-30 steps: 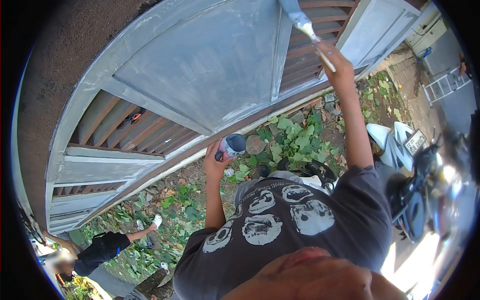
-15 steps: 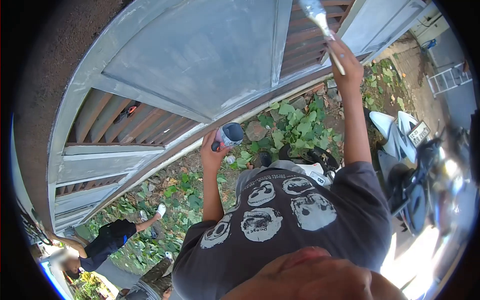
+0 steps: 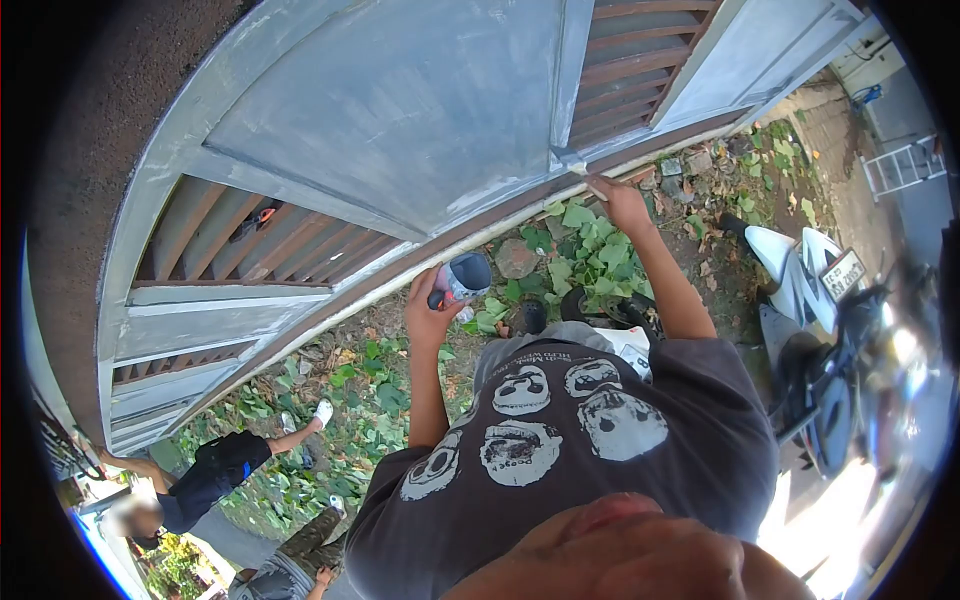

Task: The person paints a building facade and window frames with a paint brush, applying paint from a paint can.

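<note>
My left hand (image 3: 428,310) is wrapped round a paint can (image 3: 464,276), whose dark grey opening faces up beside the wall's base. My right hand (image 3: 622,205) grips a paintbrush (image 3: 571,161) by its handle. The bristles are against the lower edge of the grey panelled wall (image 3: 400,110), close to an upright post (image 3: 568,75). Streaky grey paint covers the panel, and brown slats (image 3: 640,65) show to the right of the post.
Leafy plants (image 3: 590,250) and stones (image 3: 516,259) lie along the wall's base. Motorbikes (image 3: 820,350) stand at the right, near a ladder (image 3: 903,167). Two other people (image 3: 215,480) are at the lower left, one reaching toward the wall.
My right hand has come down and left with the paintbrush, from in front of the upper slats to the wall's lower edge. My left hand still holds the paint can in nearly the same place.
</note>
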`<action>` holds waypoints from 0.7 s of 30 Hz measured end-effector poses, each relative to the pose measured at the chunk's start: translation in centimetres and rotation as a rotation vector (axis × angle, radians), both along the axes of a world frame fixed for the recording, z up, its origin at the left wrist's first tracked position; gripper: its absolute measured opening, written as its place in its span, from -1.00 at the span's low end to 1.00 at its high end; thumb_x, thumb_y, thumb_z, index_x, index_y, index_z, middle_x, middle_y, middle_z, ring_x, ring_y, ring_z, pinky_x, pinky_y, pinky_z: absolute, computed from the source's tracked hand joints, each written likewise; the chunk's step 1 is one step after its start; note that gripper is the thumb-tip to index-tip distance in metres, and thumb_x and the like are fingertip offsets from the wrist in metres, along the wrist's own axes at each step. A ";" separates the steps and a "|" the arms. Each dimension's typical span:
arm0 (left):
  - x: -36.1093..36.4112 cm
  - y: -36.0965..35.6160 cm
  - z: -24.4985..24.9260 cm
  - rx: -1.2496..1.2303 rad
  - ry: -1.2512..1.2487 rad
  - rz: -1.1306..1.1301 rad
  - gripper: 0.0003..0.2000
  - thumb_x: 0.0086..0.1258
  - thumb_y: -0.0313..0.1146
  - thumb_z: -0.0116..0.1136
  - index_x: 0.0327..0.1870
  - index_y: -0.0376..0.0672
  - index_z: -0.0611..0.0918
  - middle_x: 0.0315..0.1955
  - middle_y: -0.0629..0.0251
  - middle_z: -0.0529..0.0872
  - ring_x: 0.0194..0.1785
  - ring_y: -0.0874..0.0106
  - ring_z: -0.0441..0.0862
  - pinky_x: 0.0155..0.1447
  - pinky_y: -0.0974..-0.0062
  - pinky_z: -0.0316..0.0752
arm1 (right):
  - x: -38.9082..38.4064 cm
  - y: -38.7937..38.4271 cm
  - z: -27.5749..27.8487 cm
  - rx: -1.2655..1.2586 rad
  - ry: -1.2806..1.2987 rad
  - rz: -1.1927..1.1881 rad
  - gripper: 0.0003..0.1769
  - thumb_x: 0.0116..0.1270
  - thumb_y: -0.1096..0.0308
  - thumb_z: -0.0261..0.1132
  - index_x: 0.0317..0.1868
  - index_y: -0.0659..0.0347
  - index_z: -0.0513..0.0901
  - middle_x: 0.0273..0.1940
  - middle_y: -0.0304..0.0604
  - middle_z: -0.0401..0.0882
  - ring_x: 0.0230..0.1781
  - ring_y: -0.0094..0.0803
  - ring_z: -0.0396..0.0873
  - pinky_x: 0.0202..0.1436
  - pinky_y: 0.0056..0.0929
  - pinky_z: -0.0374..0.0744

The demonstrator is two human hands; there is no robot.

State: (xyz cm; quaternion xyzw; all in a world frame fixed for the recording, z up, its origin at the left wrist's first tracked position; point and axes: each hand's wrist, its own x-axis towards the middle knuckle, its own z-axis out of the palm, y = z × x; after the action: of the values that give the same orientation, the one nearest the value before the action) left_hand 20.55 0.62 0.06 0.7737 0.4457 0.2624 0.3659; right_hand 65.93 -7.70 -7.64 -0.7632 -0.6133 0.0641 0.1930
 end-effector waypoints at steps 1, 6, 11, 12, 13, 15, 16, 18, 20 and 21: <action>0.0 0.0 0.0 0.012 0.011 0.008 -0.16 -0.13 -0.47 0.69 0.36 -0.25 0.62 0.17 0.09 0.67 0.17 0.20 0.67 0.28 0.35 0.54 | 0.1 0.6 1.9 0.121 0.001 -0.022 -0.17 0.17 0.61 0.39 0.43 -0.30 0.56 0.38 -0.29 0.62 0.19 -0.10 0.69 0.11 -0.17 0.74; 0.0 0.2 0.3 0.004 -0.005 0.011 -0.16 -0.13 -0.47 0.70 0.36 -0.25 0.62 0.17 0.09 0.68 0.16 0.19 0.68 0.27 0.34 0.55 | -0.6 1.9 18.2 0.624 -0.113 -0.061 -0.33 0.24 0.63 0.40 0.33 -0.18 0.67 0.32 -0.21 0.67 0.10 -0.15 0.76 0.04 -0.25 0.76; 0.4 0.0 0.3 0.026 0.009 0.023 -0.15 -0.09 -0.48 0.70 0.41 -0.10 0.63 0.23 0.08 0.67 0.15 0.18 0.71 0.20 0.28 0.62 | -1.1 1.8 19.9 1.010 -0.175 -0.061 -0.47 0.31 0.60 0.42 0.24 -0.09 0.74 0.26 -0.17 0.72 0.09 -0.15 0.77 0.04 -0.29 0.75; 0.6 -0.1 0.4 0.016 0.015 0.015 -0.15 -0.09 -0.48 0.70 0.40 -0.10 0.63 0.23 0.08 0.67 0.16 0.18 0.71 0.20 0.28 0.62 | -1.3 1.9 18.0 0.895 -0.133 -0.088 -0.46 0.30 0.60 0.41 0.25 -0.09 0.73 0.27 -0.18 0.71 0.10 -0.14 0.77 0.04 -0.28 0.75; 0.8 -0.1 0.5 0.007 0.023 0.004 -0.15 -0.09 -0.48 0.70 0.40 -0.10 0.63 0.23 0.08 0.67 0.16 0.18 0.71 0.19 0.28 0.62 | -1.6 2.0 15.7 0.781 -0.091 -0.116 -0.45 0.29 0.60 0.41 0.26 -0.09 0.72 0.29 -0.19 0.70 0.11 -0.13 0.76 0.04 -0.27 0.75; 1.0 -0.2 0.5 -0.006 0.008 0.001 -0.15 -0.09 -0.48 0.70 0.40 -0.10 0.63 0.24 0.08 0.67 0.17 0.17 0.70 0.20 0.27 0.62 | -1.8 1.2 9.1 0.451 -0.033 -0.157 -0.32 0.24 0.60 0.40 0.35 -0.19 0.65 0.33 -0.25 0.67 0.09 -0.11 0.75 0.02 -0.21 0.75; 0.9 -0.2 0.5 -0.022 -0.008 0.002 -0.15 -0.09 -0.48 0.70 0.40 -0.10 0.63 0.24 0.09 0.67 0.18 0.16 0.70 0.20 0.27 0.62 | -1.8 0.6 5.6 0.274 0.015 -0.166 -0.28 0.22 0.59 0.40 0.37 -0.22 0.63 0.34 -0.28 0.66 0.09 -0.10 0.75 0.02 -0.18 0.75; 0.7 0.0 0.3 0.001 -0.014 0.002 -0.16 -0.09 -0.47 0.70 0.40 -0.10 0.63 0.23 0.10 0.67 0.18 0.16 0.70 0.21 0.27 0.62 | -0.6 -0.1 -1.4 0.115 0.049 -0.103 -0.24 0.20 0.57 0.40 0.39 -0.29 0.59 0.36 -0.31 0.64 0.07 -0.08 0.74 0.03 -0.12 0.74; 0.6 0.2 0.1 0.020 -0.012 0.000 -0.16 -0.09 -0.47 0.70 0.39 -0.10 0.63 0.23 0.10 0.67 0.19 0.16 0.69 0.21 0.27 0.61 | -0.4 0.4 -2.2 0.052 0.040 -0.075 -0.25 0.19 0.57 0.40 0.38 -0.28 0.60 0.37 -0.32 0.63 0.07 -0.08 0.74 0.04 -0.10 0.74; 0.4 0.3 0.2 0.033 -0.002 -0.006 -0.16 -0.10 -0.46 0.70 0.39 -0.11 0.63 0.22 0.10 0.67 0.18 0.16 0.70 0.21 0.27 0.61 | -0.6 0.3 -2.5 -0.018 0.035 -0.053 -0.26 0.19 0.56 0.39 0.37 -0.27 0.60 0.37 -0.33 0.62 0.08 -0.07 0.74 0.05 -0.08 0.74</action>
State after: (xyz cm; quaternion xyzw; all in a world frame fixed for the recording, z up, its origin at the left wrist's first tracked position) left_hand 20.95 0.89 0.21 0.7808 0.4387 0.2692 0.3542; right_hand 65.33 -7.40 -10.11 -0.7797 -0.5888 0.0779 0.1982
